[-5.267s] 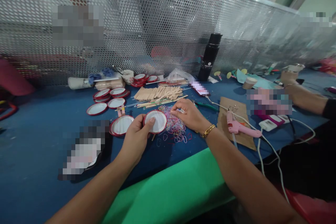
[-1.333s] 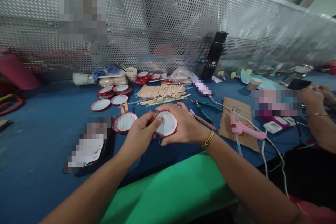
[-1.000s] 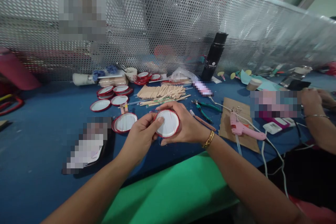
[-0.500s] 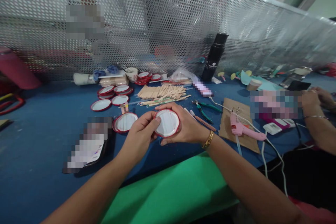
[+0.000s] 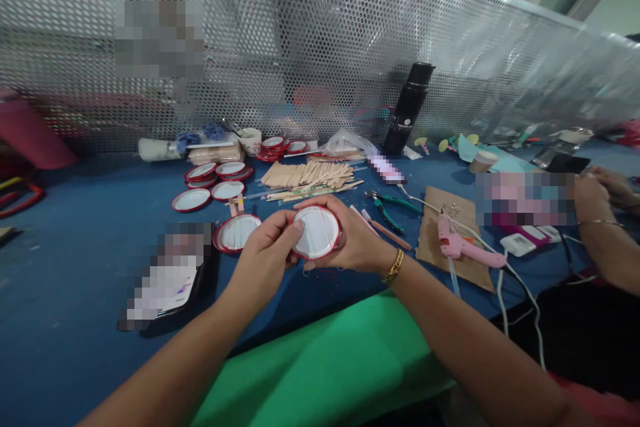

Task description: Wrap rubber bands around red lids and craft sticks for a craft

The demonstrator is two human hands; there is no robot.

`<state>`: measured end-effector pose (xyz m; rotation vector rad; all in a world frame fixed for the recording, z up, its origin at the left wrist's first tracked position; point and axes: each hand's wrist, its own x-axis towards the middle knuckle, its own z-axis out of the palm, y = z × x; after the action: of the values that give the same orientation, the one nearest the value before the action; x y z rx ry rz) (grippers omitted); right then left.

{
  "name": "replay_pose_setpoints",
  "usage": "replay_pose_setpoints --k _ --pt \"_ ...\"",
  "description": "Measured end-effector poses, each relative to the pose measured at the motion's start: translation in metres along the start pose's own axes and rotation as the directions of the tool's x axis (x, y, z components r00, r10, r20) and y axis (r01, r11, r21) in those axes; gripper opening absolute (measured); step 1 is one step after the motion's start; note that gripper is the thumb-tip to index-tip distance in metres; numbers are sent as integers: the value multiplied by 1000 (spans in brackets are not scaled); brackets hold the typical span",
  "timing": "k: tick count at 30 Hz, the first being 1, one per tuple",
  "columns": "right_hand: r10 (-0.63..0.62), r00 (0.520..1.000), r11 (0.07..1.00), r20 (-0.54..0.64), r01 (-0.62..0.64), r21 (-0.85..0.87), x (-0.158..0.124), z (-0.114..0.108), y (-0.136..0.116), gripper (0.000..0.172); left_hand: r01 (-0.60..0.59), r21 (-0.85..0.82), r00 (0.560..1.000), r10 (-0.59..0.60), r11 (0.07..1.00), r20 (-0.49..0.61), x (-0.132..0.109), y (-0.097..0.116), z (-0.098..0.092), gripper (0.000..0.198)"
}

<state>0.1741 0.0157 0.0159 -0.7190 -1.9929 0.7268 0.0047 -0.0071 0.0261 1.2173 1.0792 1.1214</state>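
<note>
A round white jar lid with a red rim (image 5: pixel 316 232) is held between my two hands above the table's near edge, its white inside facing me. My left hand (image 5: pixel 274 247) pinches its left side, thumb on the white face. My right hand (image 5: pixel 353 237) wraps round the right side and back, fingers mostly hidden behind it. Just left of my hands lies another red-rimmed lid (image 5: pixel 239 233). Beyond it are several more lids (image 5: pixel 191 199), some stacked. Behind my hands spreads a pile of flat wooden sticks (image 5: pixel 305 175).
On the right, a pink glue gun (image 5: pixel 463 248) with a cord rests on cardboard (image 5: pixel 430 240), near green-handled pliers (image 5: pixel 393 203). A phone (image 5: pixel 175 273) lies at left. A black bottle (image 5: pixel 409 110) stands by the perforated metal screen (image 5: pixel 320 33). Another person's hands (image 5: pixel 595 193) are at far right.
Both hands and the held lid have shifted very slightly left and up. The grip on the lid looks the same, and the things on the table stay in place.
</note>
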Motion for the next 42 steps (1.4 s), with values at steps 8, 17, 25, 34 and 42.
replay_pose_setpoints --k 8,17,25,34,42 --pt "156 987 937 -22 -142 318 -1 13 15 66 -29 29 999 30 999 -33 2 1 -2 18" --pt "581 813 568 -42 -367 737 3 17 19 23 -73 205 994 89 976 -67 14 -3 -11 22" --pt "556 828 729 -76 -442 523 3 7 19 23 -70 260 995 87 963 -57 20 -16 -16 20" --pt "559 822 741 -110 -435 512 7 -8 19 19 -23 75 998 26 997 -49 19 -12 -14 22" --pt "301 914 842 -274 -389 -374 -3 -41 21 10 -67 205 988 93 976 -120 25 -22 -19 22"
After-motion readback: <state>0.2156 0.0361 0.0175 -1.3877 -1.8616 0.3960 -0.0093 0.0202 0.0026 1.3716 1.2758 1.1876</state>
